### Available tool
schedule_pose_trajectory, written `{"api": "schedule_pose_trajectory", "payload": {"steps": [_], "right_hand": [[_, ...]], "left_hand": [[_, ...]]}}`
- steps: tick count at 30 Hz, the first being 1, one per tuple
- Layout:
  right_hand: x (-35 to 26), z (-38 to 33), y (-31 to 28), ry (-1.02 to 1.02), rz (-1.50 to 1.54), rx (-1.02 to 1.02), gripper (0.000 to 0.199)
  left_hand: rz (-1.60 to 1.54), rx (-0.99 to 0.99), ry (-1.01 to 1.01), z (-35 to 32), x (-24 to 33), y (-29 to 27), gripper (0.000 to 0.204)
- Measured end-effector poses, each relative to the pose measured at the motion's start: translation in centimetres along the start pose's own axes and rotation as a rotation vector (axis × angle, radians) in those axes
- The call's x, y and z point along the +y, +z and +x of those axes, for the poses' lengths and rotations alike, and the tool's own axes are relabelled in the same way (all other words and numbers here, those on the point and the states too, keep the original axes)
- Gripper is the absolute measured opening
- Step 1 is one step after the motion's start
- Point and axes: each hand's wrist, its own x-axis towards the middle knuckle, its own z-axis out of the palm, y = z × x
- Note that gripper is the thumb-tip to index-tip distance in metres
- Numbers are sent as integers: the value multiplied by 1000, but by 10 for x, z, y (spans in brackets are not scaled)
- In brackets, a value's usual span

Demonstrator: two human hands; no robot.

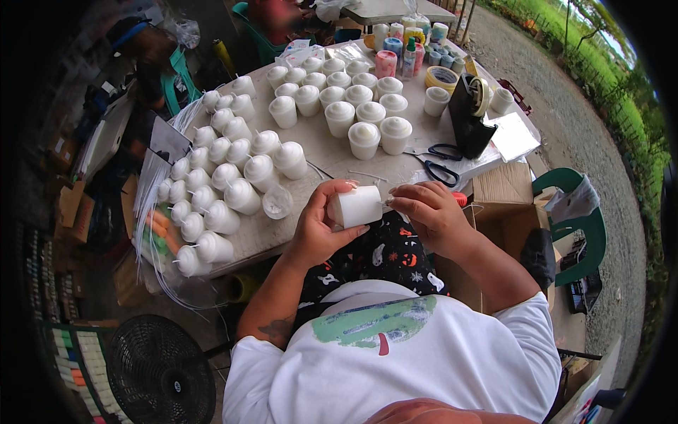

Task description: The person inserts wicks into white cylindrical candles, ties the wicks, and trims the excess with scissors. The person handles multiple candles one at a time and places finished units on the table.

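My left hand point(316, 230) is wrapped round a white candle point(361, 206), tilted on its side above my lap at the table's near edge. At the candle's right end, my right hand point(436, 217) has its thumb and fingertips pinched together. Whatever lies between those fingertips is too small to make out. Many similar white candles stand in groups on the table: one group point(240, 194) at the left shows wicks sticking up, another point(364, 140) stands further back. A clear plastic cup point(277, 203) is left of my left hand.
Black-handled scissors point(441, 169) and a black tape dispenser point(472, 120) lie to the right. Long white wicks point(152, 205) hang over the table's left edge. Coloured candles point(386, 63) stand at the back. A cardboard box point(501, 198) and green chair point(586, 226) are right; a fan point(161, 367) is lower left.
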Motion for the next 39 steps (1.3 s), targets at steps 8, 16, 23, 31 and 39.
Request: {"api": "schedule_pose_trajectory", "payload": {"steps": [8, 16, 23, 31, 39], "right_hand": [[-5, -2, 12, 319, 592, 44, 30], [2, 5, 2, 177, 351, 57, 27], [8, 6, 3, 122, 265, 23, 32], [7, -4, -6, 193, 510, -23, 30], [11, 2, -8, -1, 129, -57, 37]], "left_hand": [[-131, 30, 18, -4, -2, 10, 67], [121, 34, 0, -2, 2, 10, 66], [301, 1, 176, 3, -1, 5, 65], [404, -6, 272, 5, -1, 6, 60], [446, -55, 290, 8, 3, 9, 57]]}}
